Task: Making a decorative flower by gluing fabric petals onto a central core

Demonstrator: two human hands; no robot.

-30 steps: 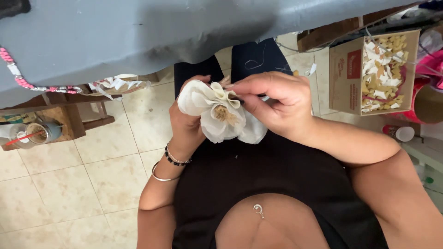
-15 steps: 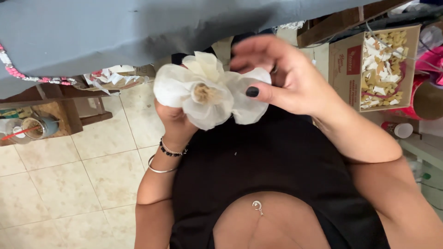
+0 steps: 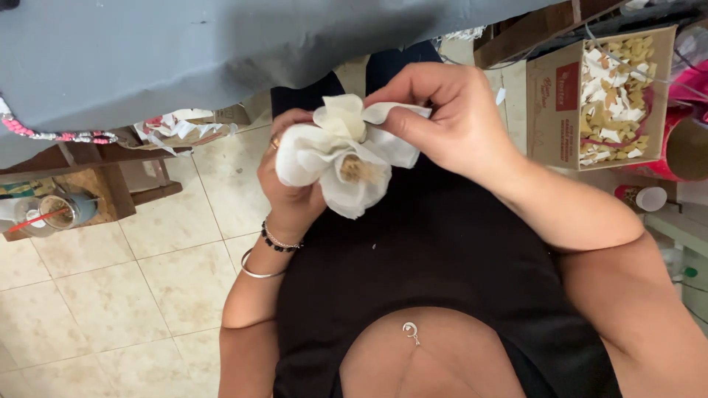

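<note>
Compared with the earlier frame, the white fabric flower (image 3: 341, 158) now sits tilted with its tan centre facing down toward the person, where half a second ago it was opened out with the petals spread wide. Right hand (image 3: 450, 121) has shifted from behind the bloom to its upper right side.

Left hand (image 3: 291, 188) is closed around the base of the flower from beneath, fingers curled and mostly hidden by the petals; beaded and metal bracelets (image 3: 271, 247) sit at that wrist. Right hand is partly closed, thumb and forefinger pinching one outer petal at the upper right edge, the remaining fingers bent loosely behind. The flower is held in the air above the lap, in front of the black top (image 3: 442, 250), below the edge of the grey-covered table (image 3: 221, 44).

Assessment: several petals are already gathered round the tan centre, so the bloom looks largely formed. The pinched petal appears not yet settled. Whether more petals remain to be added cannot be told. A cardboard box of white and tan pieces (image 3: 601, 96) stands well apart on the right.
</note>
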